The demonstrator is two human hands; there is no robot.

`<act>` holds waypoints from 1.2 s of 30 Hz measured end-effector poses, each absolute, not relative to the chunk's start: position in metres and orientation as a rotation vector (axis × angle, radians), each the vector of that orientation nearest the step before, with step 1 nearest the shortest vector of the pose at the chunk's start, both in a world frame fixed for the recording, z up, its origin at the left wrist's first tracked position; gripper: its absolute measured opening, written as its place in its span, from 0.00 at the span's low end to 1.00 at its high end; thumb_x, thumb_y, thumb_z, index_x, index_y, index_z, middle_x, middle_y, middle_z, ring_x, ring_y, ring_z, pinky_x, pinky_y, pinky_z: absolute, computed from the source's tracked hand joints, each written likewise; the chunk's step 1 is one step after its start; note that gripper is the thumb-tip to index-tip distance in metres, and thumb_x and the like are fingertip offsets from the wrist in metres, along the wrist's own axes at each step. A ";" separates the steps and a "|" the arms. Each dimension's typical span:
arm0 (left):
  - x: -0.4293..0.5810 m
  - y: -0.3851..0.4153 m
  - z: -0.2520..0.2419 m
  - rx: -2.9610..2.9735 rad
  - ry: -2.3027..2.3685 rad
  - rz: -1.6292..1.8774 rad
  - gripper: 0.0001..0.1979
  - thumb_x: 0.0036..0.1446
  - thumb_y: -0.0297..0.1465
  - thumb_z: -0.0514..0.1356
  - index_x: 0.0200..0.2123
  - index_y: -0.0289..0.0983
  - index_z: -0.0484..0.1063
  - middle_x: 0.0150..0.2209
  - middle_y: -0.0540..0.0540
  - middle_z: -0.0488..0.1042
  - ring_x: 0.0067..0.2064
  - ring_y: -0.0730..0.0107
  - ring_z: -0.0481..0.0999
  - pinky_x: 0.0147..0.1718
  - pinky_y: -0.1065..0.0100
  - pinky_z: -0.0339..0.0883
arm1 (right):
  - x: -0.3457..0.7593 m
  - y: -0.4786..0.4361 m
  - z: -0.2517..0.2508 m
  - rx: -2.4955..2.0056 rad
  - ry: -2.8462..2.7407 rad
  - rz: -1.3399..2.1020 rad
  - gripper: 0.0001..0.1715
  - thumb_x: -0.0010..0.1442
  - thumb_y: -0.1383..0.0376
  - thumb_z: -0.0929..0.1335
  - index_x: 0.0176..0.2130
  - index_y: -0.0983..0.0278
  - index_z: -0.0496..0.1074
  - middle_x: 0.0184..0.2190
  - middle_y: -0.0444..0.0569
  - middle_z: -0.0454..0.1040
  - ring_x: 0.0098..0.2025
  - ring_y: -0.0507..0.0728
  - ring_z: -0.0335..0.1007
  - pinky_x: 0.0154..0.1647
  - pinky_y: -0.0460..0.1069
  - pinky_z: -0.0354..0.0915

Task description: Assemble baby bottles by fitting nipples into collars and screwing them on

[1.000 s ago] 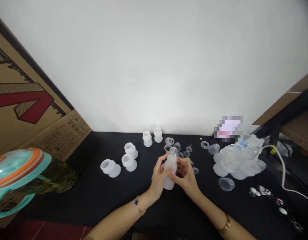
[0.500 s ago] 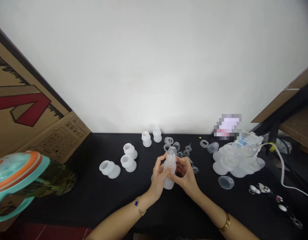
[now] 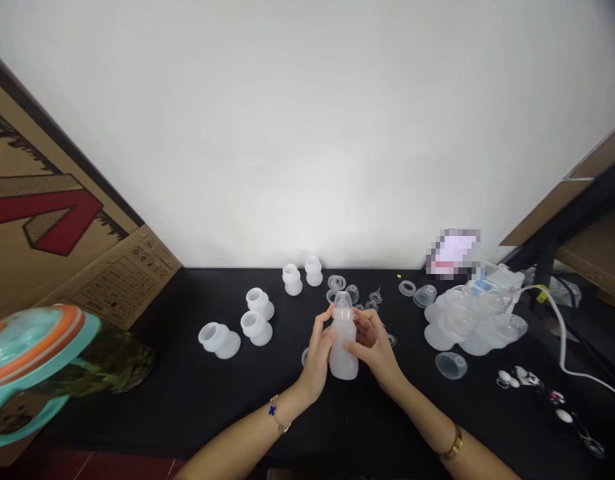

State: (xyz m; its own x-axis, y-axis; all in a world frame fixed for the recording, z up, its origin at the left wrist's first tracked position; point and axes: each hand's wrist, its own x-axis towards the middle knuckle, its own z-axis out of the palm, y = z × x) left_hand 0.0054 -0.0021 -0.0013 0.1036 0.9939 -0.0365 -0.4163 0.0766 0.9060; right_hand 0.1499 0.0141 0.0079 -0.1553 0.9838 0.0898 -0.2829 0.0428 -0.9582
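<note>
A translucent white baby bottle (image 3: 343, 343) with a clear nipple on top stands upright between both my hands over the black table (image 3: 187, 393). My left hand (image 3: 318, 357) wraps its left side, fingers curled round the body. My right hand (image 3: 374, 347) grips the right side, fingertips near the neck. Behind the bottle lie several clear rings and nipples (image 3: 344, 288).
Several white bottle bodies (image 3: 257, 320) lie to the left. A heap of clear caps (image 3: 474, 320) sits at the right, with a white cable (image 3: 562, 333) and small parts (image 3: 532, 383). A cardboard box (image 3: 47, 220) and a teal-orange cup (image 3: 27, 360) stand at left.
The bottle has gone from tilted to upright and moved slightly right; both hands shifted with it, still holding it.
</note>
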 end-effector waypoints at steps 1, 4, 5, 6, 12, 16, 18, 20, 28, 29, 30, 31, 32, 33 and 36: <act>0.005 -0.002 -0.002 0.878 0.838 1.256 0.28 0.65 0.44 0.59 0.64 0.43 0.59 0.57 0.40 0.74 0.54 0.54 0.76 0.49 0.59 0.70 | 0.150 0.014 0.008 -0.866 -1.118 1.424 0.26 0.48 0.64 0.79 0.42 0.56 0.65 0.41 0.44 0.72 0.40 0.57 0.71 0.39 0.50 0.67; 0.004 -0.002 0.000 0.862 0.814 1.210 0.31 0.63 0.43 0.60 0.65 0.44 0.56 0.52 0.42 0.78 0.51 0.53 0.78 0.45 0.60 0.71 | 0.151 0.014 0.009 -0.836 -1.063 1.491 0.26 0.49 0.64 0.78 0.43 0.56 0.65 0.42 0.44 0.74 0.42 0.58 0.71 0.41 0.52 0.67; 0.004 -0.003 0.001 0.866 0.809 1.205 0.31 0.63 0.43 0.61 0.66 0.45 0.56 0.51 0.42 0.78 0.51 0.53 0.78 0.46 0.59 0.70 | 0.152 0.014 0.009 -0.825 -1.059 1.502 0.26 0.50 0.63 0.78 0.43 0.55 0.65 0.43 0.45 0.74 0.43 0.58 0.72 0.42 0.52 0.66; 0.003 -0.003 0.002 0.874 0.801 1.204 0.32 0.63 0.42 0.61 0.66 0.45 0.55 0.51 0.42 0.78 0.52 0.53 0.78 0.48 0.58 0.70 | 0.152 0.014 0.009 -0.818 -1.064 1.503 0.26 0.50 0.62 0.77 0.44 0.55 0.65 0.43 0.45 0.74 0.44 0.59 0.72 0.42 0.52 0.66; 0.002 -0.004 0.007 0.901 0.726 1.209 0.32 0.63 0.40 0.62 0.66 0.46 0.55 0.53 0.42 0.77 0.56 0.53 0.75 0.57 0.54 0.63 | 0.154 0.015 0.006 -0.836 -1.194 1.404 0.25 0.53 0.60 0.76 0.46 0.55 0.64 0.46 0.48 0.74 0.43 0.59 0.70 0.41 0.53 0.65; 0.002 -0.005 0.006 0.910 0.733 1.200 0.32 0.63 0.40 0.61 0.66 0.46 0.54 0.54 0.42 0.77 0.56 0.53 0.74 0.55 0.55 0.65 | 0.153 0.014 0.004 -0.872 -1.260 1.319 0.25 0.54 0.59 0.75 0.47 0.56 0.63 0.46 0.49 0.73 0.43 0.59 0.70 0.40 0.52 0.64; 0.002 -0.005 0.006 0.914 0.745 1.199 0.32 0.63 0.41 0.61 0.67 0.46 0.53 0.54 0.42 0.77 0.57 0.52 0.74 0.54 0.55 0.65 | 0.153 0.014 0.004 -0.874 -1.280 1.306 0.25 0.55 0.58 0.75 0.48 0.56 0.63 0.46 0.49 0.74 0.43 0.59 0.70 0.39 0.52 0.64; 0.002 -0.005 0.007 0.911 0.755 1.198 0.33 0.63 0.41 0.61 0.67 0.45 0.53 0.54 0.41 0.77 0.56 0.52 0.74 0.54 0.55 0.65 | 0.152 0.014 0.004 -0.877 -1.283 1.303 0.25 0.55 0.58 0.75 0.48 0.56 0.63 0.47 0.50 0.74 0.43 0.59 0.70 0.39 0.52 0.65; 0.002 -0.005 0.007 1.013 0.685 1.189 0.34 0.62 0.41 0.62 0.68 0.46 0.54 0.57 0.41 0.74 0.57 0.51 0.74 0.57 0.52 0.64 | 0.153 0.015 0.019 -0.885 -1.155 1.372 0.21 0.61 0.54 0.71 0.50 0.54 0.62 0.41 0.47 0.77 0.38 0.59 0.74 0.39 0.53 0.67; 0.002 -0.005 0.007 1.047 0.668 1.179 0.34 0.62 0.41 0.63 0.68 0.46 0.55 0.58 0.41 0.74 0.58 0.50 0.73 0.57 0.52 0.64 | 0.154 0.016 0.020 -0.896 -1.151 1.369 0.22 0.62 0.54 0.71 0.52 0.54 0.62 0.39 0.46 0.77 0.36 0.59 0.74 0.38 0.53 0.68; 0.002 -0.005 0.008 1.080 0.654 1.170 0.34 0.62 0.41 0.63 0.68 0.46 0.55 0.59 0.40 0.72 0.59 0.50 0.72 0.58 0.52 0.63 | 0.155 0.017 0.022 -0.914 -1.162 1.356 0.24 0.62 0.54 0.71 0.54 0.54 0.62 0.38 0.46 0.78 0.35 0.59 0.74 0.38 0.53 0.68; 0.003 -0.006 0.008 1.109 0.647 1.164 0.34 0.62 0.40 0.62 0.68 0.46 0.55 0.60 0.40 0.71 0.61 0.49 0.70 0.59 0.52 0.62 | 0.157 0.018 0.022 -0.936 -1.183 1.332 0.26 0.62 0.54 0.71 0.56 0.54 0.62 0.37 0.46 0.78 0.35 0.59 0.74 0.37 0.53 0.68; 0.003 -0.006 0.008 1.135 0.650 1.163 0.34 0.63 0.39 0.62 0.68 0.47 0.54 0.62 0.41 0.70 0.62 0.49 0.69 0.60 0.51 0.61 | 0.158 0.018 0.022 -0.961 -1.211 1.295 0.28 0.62 0.55 0.71 0.58 0.54 0.62 0.38 0.46 0.78 0.35 0.59 0.74 0.37 0.53 0.68; 0.004 -0.007 0.008 1.165 0.664 1.164 0.34 0.64 0.39 0.61 0.69 0.48 0.53 0.63 0.41 0.68 0.63 0.49 0.67 0.61 0.52 0.60 | 0.160 0.019 0.022 -0.985 -1.242 1.248 0.29 0.62 0.55 0.71 0.59 0.55 0.63 0.38 0.47 0.78 0.36 0.60 0.74 0.37 0.53 0.68; 0.005 -0.009 0.007 1.264 0.766 1.154 0.37 0.65 0.37 0.60 0.71 0.51 0.46 0.66 0.42 0.63 0.63 0.52 0.68 0.60 0.53 0.62 | 0.167 0.020 0.020 -1.035 -1.313 1.063 0.30 0.61 0.56 0.72 0.60 0.54 0.64 0.42 0.49 0.78 0.39 0.60 0.75 0.37 0.53 0.70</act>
